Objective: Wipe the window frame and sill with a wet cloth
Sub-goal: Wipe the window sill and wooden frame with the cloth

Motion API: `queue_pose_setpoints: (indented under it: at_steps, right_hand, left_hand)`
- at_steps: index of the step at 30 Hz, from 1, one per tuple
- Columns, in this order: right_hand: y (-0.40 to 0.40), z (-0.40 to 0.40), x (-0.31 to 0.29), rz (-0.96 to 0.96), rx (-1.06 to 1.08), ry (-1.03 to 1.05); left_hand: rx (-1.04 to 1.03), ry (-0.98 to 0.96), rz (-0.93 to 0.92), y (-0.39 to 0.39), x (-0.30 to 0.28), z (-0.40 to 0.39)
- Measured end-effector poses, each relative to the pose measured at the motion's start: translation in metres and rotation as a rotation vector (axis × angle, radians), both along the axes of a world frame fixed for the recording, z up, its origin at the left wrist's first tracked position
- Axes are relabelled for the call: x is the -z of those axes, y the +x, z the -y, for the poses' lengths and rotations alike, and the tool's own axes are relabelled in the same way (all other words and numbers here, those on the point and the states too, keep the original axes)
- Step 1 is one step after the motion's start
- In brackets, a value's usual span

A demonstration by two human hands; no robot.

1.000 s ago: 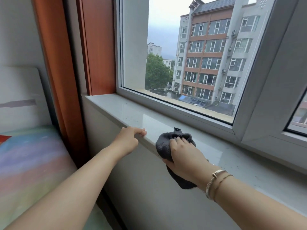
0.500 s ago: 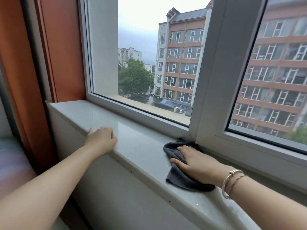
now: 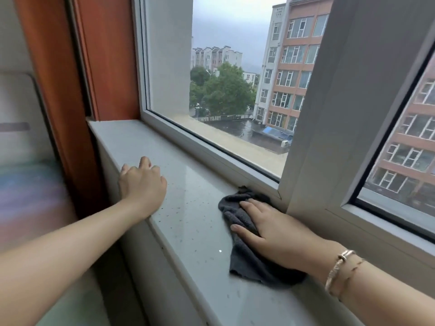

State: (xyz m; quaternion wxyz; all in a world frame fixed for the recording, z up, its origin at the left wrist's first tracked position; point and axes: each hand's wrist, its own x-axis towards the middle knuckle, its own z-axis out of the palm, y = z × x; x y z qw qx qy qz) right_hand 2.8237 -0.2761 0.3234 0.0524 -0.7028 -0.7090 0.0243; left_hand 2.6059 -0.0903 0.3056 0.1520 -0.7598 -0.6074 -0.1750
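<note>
Risk, missed corner: our right hand (image 3: 280,234) lies flat on the cloth (image 3: 244,262), fingers straight and together. The far end of the cloth bunches up beyond our fingertips, against the window frame (image 3: 237,161). We judge a bunched end may skip the seam where frame meets sill.
Risk, specks left: dark specks dot the sill (image 3: 188,208) between our two hands. If we sweep too lightly, we may smear them rather than lift them.
Risk, cloth slipping: the near end of the cloth lies under our wrist, close to the sill's front edge. A pull toward us could drag it off the edge.
Left hand: our left hand (image 3: 141,182) rests on the sill's front edge, fingers loosely curled, holding nothing.
Cloth position: directly beneath our right palm, well apart from our left hand, to that hand's right.
Frame upright: the mullion (image 3: 334,109) rises just beyond our right hand.
</note>
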Motion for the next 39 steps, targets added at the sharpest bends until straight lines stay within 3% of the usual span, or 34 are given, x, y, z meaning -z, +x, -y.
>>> queue_pose_setpoints:
  at_steps: [7, 14, 19, 22, 29, 39]
  right_hand:
    - [-0.018, -0.047, 0.001, 0.002, -0.056, 0.037]
    - [-0.037, -0.075, -0.014, -0.004, -0.074, -0.078]
    - [-0.048, -0.107, -0.015, -0.012, -0.074, -0.11]
    - [-0.055, -0.141, -0.011, 0.007, -0.051, -0.075]
    - [-0.051, -0.203, -0.002, -0.013, -0.09, -0.122]
    - [-0.05, -0.177, -0.003, 0.012, -0.133, -0.077]
  left_hand:
    - [-0.08, -0.237, 0.109, -0.003, 0.003, 0.005]
    - [-0.088, -0.462, 0.186, -0.007, -0.005, 0.007]
    - [-0.092, -0.342, 0.108, -0.013, -0.014, 0.0]
    - [-0.095, -0.29, 0.164, -0.018, -0.025, -0.021]
    - [-0.191, -0.533, 0.391, -0.014, -0.013, -0.079]
    - [-0.212, -0.415, 0.453, -0.006, 0.002, -0.076]
